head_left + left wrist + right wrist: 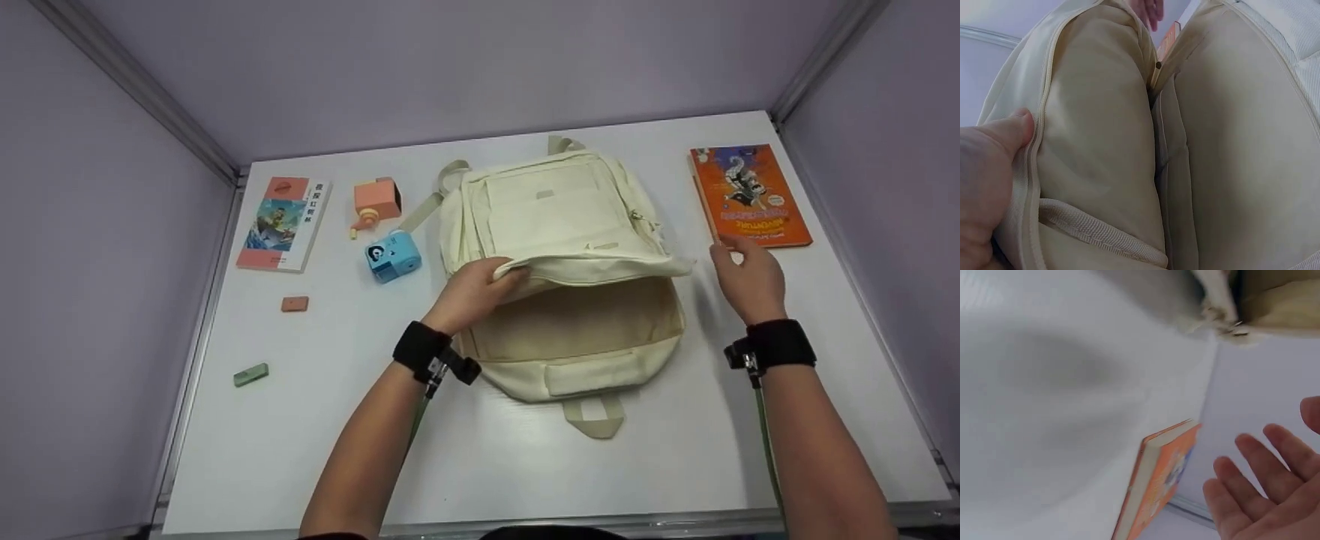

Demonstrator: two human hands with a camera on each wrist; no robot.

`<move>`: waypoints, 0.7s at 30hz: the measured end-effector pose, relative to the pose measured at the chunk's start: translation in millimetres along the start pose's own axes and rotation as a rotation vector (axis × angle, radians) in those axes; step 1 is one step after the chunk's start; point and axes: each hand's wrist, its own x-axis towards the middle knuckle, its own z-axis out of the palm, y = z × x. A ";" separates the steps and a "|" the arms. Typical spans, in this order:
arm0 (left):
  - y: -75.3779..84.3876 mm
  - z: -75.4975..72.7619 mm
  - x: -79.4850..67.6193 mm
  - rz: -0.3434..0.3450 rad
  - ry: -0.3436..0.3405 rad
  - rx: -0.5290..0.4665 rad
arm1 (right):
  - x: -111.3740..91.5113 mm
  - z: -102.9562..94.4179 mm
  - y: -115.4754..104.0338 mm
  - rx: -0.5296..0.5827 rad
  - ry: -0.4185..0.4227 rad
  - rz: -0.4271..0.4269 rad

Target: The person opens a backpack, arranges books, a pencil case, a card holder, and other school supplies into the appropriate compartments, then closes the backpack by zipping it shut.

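Observation:
A cream backpack (pixel 551 217) lies on the table with its main compartment gaping toward the person. My left hand (pixel 480 289) grips the edge of the raised front panel (pixel 1095 112), thumb on the outer side by the zipper. Inside, the beige lining (pixel 1235 146) and an inner pocket band (pixel 1176 169) show. By the lower left corner of an orange book (pixel 750 196), my right hand (pixel 750 281) hovers with loosely extended fingers (pixel 1272 464). In the right wrist view it holds nothing, and the book (pixel 1157 481) lies apart from it.
Left of the backpack are a pink-and-white book (pixel 281 225), a pink toy-like box with a crank (pixel 377 201) and a blue one (pixel 394 256). Small red (pixel 295 304) and green (pixel 251 375) blocks lie nearer. Purple walls (pixel 450 67) enclose the white table (pixel 300 450).

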 end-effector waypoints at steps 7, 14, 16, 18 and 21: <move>0.9 2.0 -0.8 -0.019 -0.006 0.005 | 41.4 6.0 41.7 -0.395 -0.110 -0.090; 1.6 6.9 0.8 -0.006 -0.018 0.018 | 49.7 13.5 54.6 -0.485 -0.232 -0.066; 1.0 6.6 0.5 -0.007 -0.017 0.022 | 48.7 18.5 55.8 -0.484 -0.235 -0.059; -0.2 5.8 0.2 -0.010 -0.013 0.029 | 47.3 23.3 56.4 -0.484 -0.221 -0.054; -2.0 4.3 -0.1 -0.010 -0.007 0.028 | 44.6 29.1 55.8 -0.507 -0.197 -0.063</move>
